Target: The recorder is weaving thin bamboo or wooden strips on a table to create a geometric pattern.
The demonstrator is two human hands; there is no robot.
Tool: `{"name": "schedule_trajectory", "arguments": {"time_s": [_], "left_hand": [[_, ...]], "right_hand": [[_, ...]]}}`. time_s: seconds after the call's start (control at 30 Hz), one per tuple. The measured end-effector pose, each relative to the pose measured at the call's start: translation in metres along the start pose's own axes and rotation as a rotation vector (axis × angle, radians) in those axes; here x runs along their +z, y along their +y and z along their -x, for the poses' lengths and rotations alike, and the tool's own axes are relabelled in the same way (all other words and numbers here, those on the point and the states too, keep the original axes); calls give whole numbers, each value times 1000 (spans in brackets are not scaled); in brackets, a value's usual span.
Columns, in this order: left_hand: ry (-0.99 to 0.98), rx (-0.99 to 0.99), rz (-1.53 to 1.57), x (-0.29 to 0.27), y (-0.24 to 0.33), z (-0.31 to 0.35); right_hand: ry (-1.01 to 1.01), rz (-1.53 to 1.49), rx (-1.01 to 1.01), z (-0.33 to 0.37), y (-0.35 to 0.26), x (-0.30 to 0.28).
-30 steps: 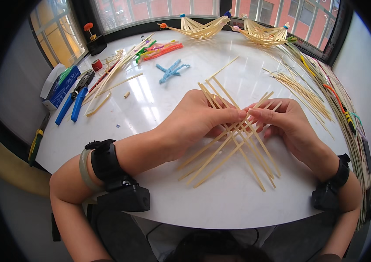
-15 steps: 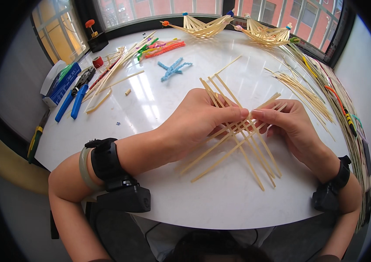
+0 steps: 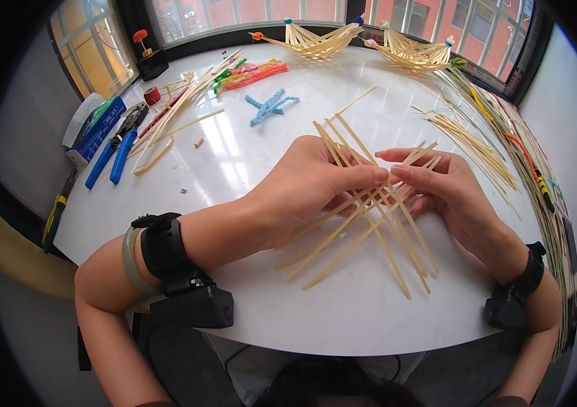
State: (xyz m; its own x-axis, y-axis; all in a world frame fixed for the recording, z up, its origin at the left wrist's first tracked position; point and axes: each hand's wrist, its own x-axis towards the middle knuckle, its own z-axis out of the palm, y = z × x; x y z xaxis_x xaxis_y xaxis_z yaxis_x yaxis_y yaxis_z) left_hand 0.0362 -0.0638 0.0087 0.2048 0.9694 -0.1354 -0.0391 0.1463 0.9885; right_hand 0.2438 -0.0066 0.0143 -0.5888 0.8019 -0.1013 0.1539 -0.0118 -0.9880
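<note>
Several pale bamboo strips [image 3: 390, 261] cross one another in an open lattice above the white table [image 3: 268, 305]. My left hand [image 3: 309, 173] pinches the lattice near its crossing, thumb on top and the other fingers mostly hidden underneath. On the other side, my right hand [image 3: 448, 186] holds the strip ends that point to the upper right. Its thumb lies close to the left thumb, while its index finger stretches leftward past those ends. The remaining right fingers curl below the strips and are partly covered.
Blue-handled pliers [image 3: 120, 152] and a blue box [image 3: 98, 132] lie left. Light-blue pipe cleaners [image 3: 271, 107] are in the middle, coloured ones [image 3: 254, 78] behind. Two woven boat-shaped pieces [image 3: 319, 46] stand at the back. More strips [image 3: 475, 146] lie right.
My right index finger has lifted and straightened leftward over the strip ends. The lower-left strip ends have shifted slightly, and one more shows there. My left hand has barely moved.
</note>
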Motion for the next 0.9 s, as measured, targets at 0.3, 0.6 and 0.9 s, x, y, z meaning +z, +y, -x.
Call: {"name": "schedule_trajectory", "arguments": {"time_s": [0.3,0.6,0.9], "left_hand": [[-22,12,-19,-1,-2,-2],[-31,34,34,-1,-4,-1],[-121,-81,-18,-10,5,-2]], "right_hand": [[26,35,-65,2,3,0],[16,20,-47,0,3,0],[96,-65,-52,-2,8,-7]]}}
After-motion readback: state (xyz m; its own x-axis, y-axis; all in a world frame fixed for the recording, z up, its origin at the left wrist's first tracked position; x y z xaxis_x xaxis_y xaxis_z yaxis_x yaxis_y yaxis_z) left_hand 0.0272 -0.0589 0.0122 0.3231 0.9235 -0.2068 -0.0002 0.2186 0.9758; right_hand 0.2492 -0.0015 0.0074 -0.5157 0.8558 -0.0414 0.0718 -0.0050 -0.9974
